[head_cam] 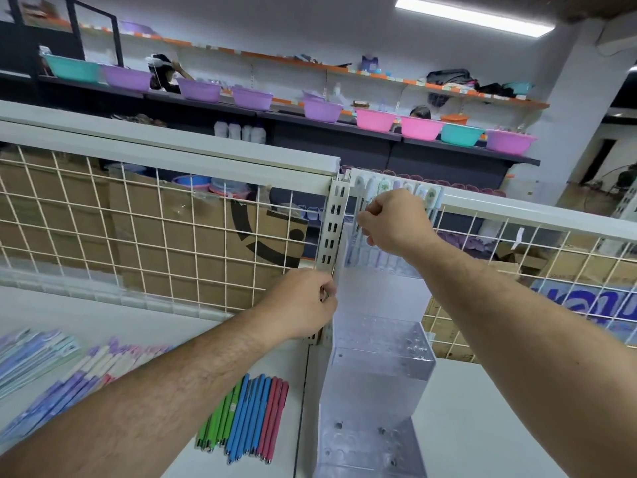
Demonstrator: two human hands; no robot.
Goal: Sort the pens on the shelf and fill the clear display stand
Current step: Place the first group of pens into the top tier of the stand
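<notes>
Two bare forearms reach up from the bottom edge, both yours. Nearest you on the white shelf [499, 426] lies a loose row of slim pens [241, 417], side by side: green, then blue, then pink-red. One green pen carries a small label, too blurred to read. Left of them, partly under your left arm, sits a fan of pastel pens [103, 360] in purple, white and pink, and at the far left edge a stack of flat pastel packs [31, 353].

The clear display stand [375, 391] stands just right of the slim pens, stepped in tiers with rows of holes; the lower tiers show no pens. Its top tier holds a row of upright pastel pens [396, 189] with decorated caps.

Your left hand [303, 305] is curled closed against the slotted metal upright [336, 225], at the stand's left edge; cannot tell what it pinches. Your right hand [396, 222] is up at the top row, fingers closed in a pinch on one upright pen.

Behind, white wire grid panels [138, 229] front cardboard boxes [213, 243], one with a large black printed mark, only partly visible. Lower right, blue lettering shows through the grid, unreadable.

Far back, shelves carry plastic basins [375, 119] in purple, pink and teal.
</notes>
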